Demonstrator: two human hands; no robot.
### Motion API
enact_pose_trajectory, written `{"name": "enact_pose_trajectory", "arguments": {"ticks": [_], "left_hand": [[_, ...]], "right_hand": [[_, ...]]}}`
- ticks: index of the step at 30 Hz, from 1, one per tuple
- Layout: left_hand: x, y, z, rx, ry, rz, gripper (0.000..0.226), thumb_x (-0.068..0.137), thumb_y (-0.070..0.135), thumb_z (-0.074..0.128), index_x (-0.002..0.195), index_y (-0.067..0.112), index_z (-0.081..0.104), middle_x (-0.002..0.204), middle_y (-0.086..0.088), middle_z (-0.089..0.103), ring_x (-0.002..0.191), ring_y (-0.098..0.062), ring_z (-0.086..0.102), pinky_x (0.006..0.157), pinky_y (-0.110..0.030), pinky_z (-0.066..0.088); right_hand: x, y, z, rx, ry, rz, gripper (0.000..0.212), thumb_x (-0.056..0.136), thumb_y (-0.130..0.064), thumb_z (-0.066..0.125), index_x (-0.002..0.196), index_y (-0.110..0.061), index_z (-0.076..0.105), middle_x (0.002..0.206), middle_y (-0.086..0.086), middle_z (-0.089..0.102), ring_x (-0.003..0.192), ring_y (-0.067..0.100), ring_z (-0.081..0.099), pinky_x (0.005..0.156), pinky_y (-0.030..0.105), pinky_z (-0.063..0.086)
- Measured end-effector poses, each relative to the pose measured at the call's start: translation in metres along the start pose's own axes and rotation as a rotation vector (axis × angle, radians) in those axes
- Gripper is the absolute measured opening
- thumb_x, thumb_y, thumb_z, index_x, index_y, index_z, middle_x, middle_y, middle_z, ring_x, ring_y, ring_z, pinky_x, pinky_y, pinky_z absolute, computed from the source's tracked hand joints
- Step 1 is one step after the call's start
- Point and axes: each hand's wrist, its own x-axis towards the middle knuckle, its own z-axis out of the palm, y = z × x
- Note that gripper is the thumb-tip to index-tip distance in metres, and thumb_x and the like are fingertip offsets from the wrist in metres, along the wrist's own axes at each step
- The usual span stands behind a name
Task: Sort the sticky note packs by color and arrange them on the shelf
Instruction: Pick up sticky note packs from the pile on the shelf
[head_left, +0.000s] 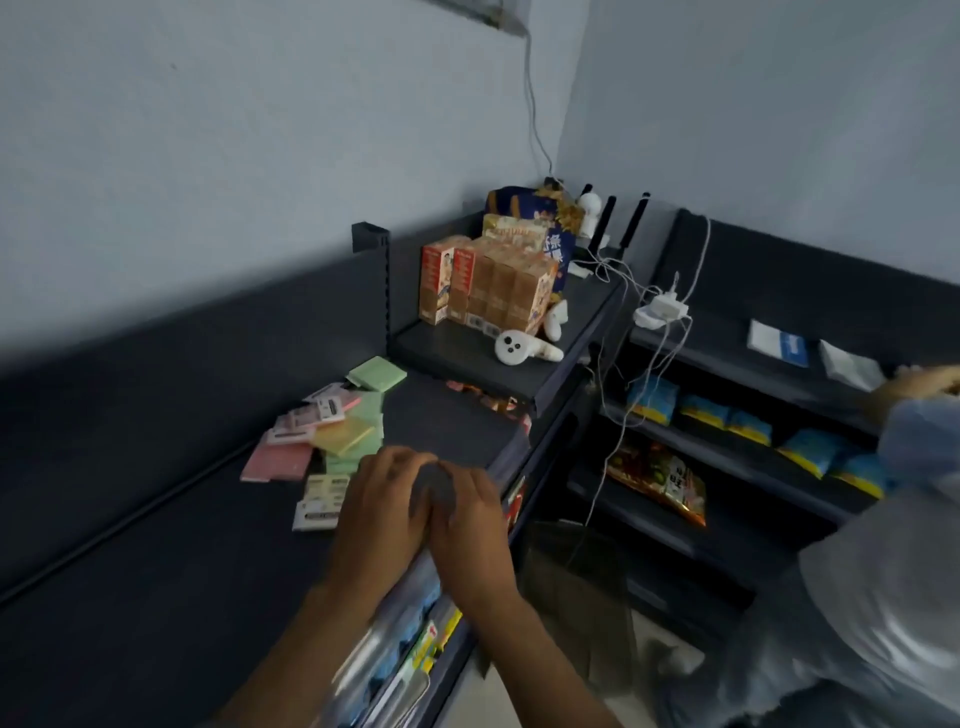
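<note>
The sticky note packs (324, 436) lie just left of the left hand (384, 499) — nearer than the right hand (470, 525) — both grips pressed together (apparently holding nothing).

Large white Chinese characters, apparently "条", stood on the blue snack bag (558, 254); print on the orange cartons (493, 283) and sticky note packs (327, 415) was illegible.

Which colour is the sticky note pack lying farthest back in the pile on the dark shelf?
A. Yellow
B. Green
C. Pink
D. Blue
B: the green pack lies at the back end of the pile on the shelf, behind the pink pack and the yellow pack.
</note>
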Motion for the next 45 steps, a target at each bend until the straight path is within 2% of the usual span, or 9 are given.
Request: {"name": "enact_pose_trajectory", "arguments": {"ticks": [7, 12, 16, 24, 29, 36, 39, 42, 45], "left_hand": [[0.073, -0.043, 0.023, 0.020, -0.011, -0.057, 0.043, 0.086, 0.014, 0.071, 0.126, 0.025, 0.058, 0.124, 0.003, 0.052, 0.114, -0.019, 0.051, 0.094, -0.036, 0.050], [0.095, -0.058, 0.043, 0.032, -0.036, -0.092, 0.044, 0.085, 0.011, 0.070, 0.126, 0.022, 0.059, 0.125, 0.001, 0.054, 0.113, -0.021, 0.054, 0.092, -0.039, 0.052], [0.118, -0.074, 0.047, 0.036, 0.003, -0.136, 0.039, 0.087, 0.014, 0.069, 0.124, 0.023, 0.060, 0.122, 0.003, 0.055, 0.111, -0.018, 0.052, 0.091, -0.036, 0.050], [0.119, -0.110, 0.051, 0.138, 0.001, -0.318, 0.035, 0.088, 0.012, 0.056, 0.121, 0.019, 0.063, 0.121, -0.004, 0.057, 0.106, -0.026, 0.057, 0.088, -0.042, 0.050], [0.114, -0.119, 0.046, 0.140, -0.005, -0.423, 0.042, 0.089, 0.004, 0.058, 0.128, 0.019, 0.060, 0.125, 0.003, 0.053, 0.113, -0.016, 0.050, 0.095, -0.026, 0.042], [0.116, -0.114, 0.046, 0.162, -0.017, -0.418, 0.045, 0.090, 0.024, 0.040, 0.130, 0.019, 0.059, 0.126, 0.004, 0.051, 0.115, -0.015, 0.050, 0.097, -0.033, 0.046], [0.119, -0.115, 0.050, 0.178, 0.006, -0.422, 0.044, 0.090, 0.021, 0.042, 0.131, 0.019, 0.059, 0.125, 0.005, 0.052, 0.114, -0.016, 0.051, 0.098, -0.036, 0.046], [0.120, -0.115, 0.051, 0.179, 0.053, -0.425, 0.041, 0.090, 0.018, 0.046, 0.129, 0.019, 0.060, 0.124, 0.006, 0.053, 0.114, -0.015, 0.052, 0.098, -0.036, 0.047], [0.125, -0.113, 0.055, 0.223, 0.077, -0.408, 0.039, 0.092, 0.022, 0.044, 0.126, 0.020, 0.061, 0.123, 0.005, 0.056, 0.112, -0.017, 0.054, 0.097, -0.037, 0.047]], "right_hand": [[0.089, 0.033, 0.040, -0.083, -0.093, -0.037, 0.041, 0.095, -0.028, 0.040, 0.132, -0.023, 0.057, 0.127, -0.005, 0.057, 0.114, 0.012, 0.049, 0.097, 0.023, 0.041], [0.114, 0.026, 0.045, 0.027, 0.016, -0.117, 0.023, 0.088, -0.003, 0.052, 0.105, -0.007, 0.067, 0.107, 0.009, 0.067, 0.094, 0.027, 0.061, 0.085, 0.038, 0.052], [0.146, 0.029, 0.056, 0.034, 0.028, -0.166, 0.024, 0.087, -0.001, 0.054, 0.106, -0.007, 0.067, 0.103, 0.009, 0.068, 0.092, 0.028, 0.061, 0.081, 0.037, 0.052], [0.182, 0.043, 0.105, 0.135, -0.390, 0.088, 0.011, 0.096, -0.018, 0.058, 0.096, -0.010, 0.066, 0.093, 0.003, 0.067, 0.080, 0.013, 0.059, 0.071, 0.028, 0.047], [0.199, 0.042, 0.127, 0.140, -0.536, 0.137, 0.020, 0.095, -0.031, 0.061, 0.099, -0.012, 0.066, 0.088, -0.001, 0.068, 0.079, 0.015, 0.064, 0.068, 0.028, 0.048], [0.218, 0.053, 0.126, 0.391, -0.640, 0.357, 0.011, 0.093, -0.012, 0.067, 0.104, -0.014, 0.070, 0.082, 0.006, 0.072, 0.048, 0.010, 0.063, 0.045, 0.024, 0.050], [0.225, 0.062, 0.119, 0.465, -0.622, 0.400, 0.012, 0.091, -0.013, 0.070, 0.102, -0.017, 0.067, 0.081, 0.004, 0.072, 0.056, 0.011, 0.067, 0.052, 0.028, 0.057], [0.234, 0.071, 0.110, 0.530, -0.578, 0.436, 0.027, 0.086, -0.014, 0.073, 0.112, -0.016, 0.067, 0.089, 0.002, 0.072, 0.079, 0.016, 0.072, 0.075, 0.039, 0.062], [0.249, 0.075, 0.093, 0.568, -0.501, 0.398, 0.026, 0.085, -0.013, 0.072, 0.112, -0.013, 0.072, 0.087, 0.003, 0.072, 0.079, 0.013, 0.068, 0.074, 0.029, 0.058]]}}
